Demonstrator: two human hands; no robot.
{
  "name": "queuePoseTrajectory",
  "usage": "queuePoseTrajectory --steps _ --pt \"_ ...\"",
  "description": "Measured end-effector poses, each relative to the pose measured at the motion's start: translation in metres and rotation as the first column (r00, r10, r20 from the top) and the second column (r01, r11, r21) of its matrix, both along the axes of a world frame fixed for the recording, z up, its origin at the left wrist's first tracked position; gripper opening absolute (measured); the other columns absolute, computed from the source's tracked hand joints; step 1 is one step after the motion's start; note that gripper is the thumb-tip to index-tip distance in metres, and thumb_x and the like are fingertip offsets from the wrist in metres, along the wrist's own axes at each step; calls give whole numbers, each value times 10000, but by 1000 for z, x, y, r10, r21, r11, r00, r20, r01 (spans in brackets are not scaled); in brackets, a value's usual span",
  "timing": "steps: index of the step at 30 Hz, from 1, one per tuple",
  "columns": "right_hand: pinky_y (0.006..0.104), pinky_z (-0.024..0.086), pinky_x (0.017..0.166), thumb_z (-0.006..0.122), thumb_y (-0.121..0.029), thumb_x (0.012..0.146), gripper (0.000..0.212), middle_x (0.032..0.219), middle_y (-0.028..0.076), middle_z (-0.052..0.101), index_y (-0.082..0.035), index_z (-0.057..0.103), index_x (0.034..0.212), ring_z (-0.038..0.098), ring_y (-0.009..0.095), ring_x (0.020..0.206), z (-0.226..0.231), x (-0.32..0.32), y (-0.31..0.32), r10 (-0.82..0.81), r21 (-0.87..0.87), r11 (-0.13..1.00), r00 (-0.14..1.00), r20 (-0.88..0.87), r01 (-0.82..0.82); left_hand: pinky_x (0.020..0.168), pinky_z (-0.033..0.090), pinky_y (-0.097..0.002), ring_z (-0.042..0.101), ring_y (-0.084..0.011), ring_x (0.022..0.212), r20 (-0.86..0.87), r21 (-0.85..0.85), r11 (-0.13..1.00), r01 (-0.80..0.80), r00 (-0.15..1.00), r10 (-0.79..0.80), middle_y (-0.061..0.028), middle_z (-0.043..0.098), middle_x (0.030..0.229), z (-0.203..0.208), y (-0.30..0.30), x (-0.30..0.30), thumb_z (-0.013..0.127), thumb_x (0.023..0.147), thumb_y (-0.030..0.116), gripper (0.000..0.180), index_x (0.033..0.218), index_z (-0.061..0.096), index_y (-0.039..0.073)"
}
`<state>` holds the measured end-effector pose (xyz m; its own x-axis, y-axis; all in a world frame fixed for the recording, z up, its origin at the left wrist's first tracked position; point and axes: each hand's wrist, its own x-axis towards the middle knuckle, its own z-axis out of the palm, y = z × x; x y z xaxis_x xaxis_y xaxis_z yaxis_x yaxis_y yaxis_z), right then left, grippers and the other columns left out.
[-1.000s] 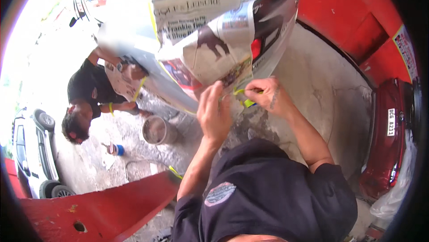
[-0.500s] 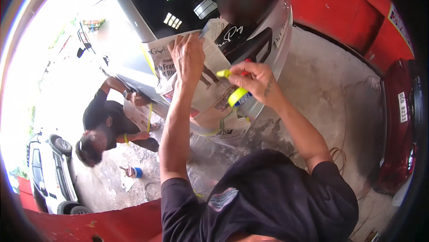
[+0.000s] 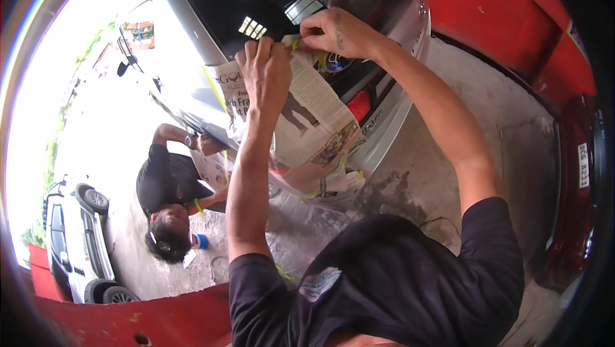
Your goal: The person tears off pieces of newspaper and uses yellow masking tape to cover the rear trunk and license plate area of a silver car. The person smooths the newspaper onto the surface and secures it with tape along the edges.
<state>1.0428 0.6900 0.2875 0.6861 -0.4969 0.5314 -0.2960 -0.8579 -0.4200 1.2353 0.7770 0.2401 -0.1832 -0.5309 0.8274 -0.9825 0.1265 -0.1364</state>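
Newspaper (image 3: 314, 94) lies over the silver car's (image 3: 387, 145) rear, left edge taped, top apparently unfinished, as our left hand (image 3: 264, 78) presses, its grip unclear, and our right hand (image 3: 334, 33) pinches yellow tape (image 3: 295, 45).

The right hand (image 3: 330, 32) has moved from the 3 o'clock side of the newspaper (image 3: 320, 100) to its 1 o'clock edge, beside the left hand (image 3: 264, 75), bringing the yellow tape (image 3: 334, 63) up; the co-worker's head (image 3: 168, 237) now partly hides the blue can (image 3: 201, 241)

White vehicle (image 3: 78, 244) at left, maroon panel (image 3: 569, 212) at right.
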Motion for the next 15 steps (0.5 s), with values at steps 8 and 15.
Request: queuePoseTrajectory --steps 8,15 --pt "458 536 782 702 -242 891 192 871 151 726 -62 685 957 712 351 872 39 30 -4 73 -270 948 939 -337 -170 1035 368 -503 550 -307 1138 -9 -49 987 152 988 -153 -93 622 1117 1 17 15 641 758 -27 255 1004 675 30" --pt "488 565 800 706 -240 892 178 917 163 737 -110 687 1011 722 375 896 43 58 -15 -27 -478 857 909 -416 -193 1035 372 -502 561 -330 1091 -81 -151 963 223 968 -237 -104 621 1098 -9 4 22 651 743 -17 262 995 617 48"
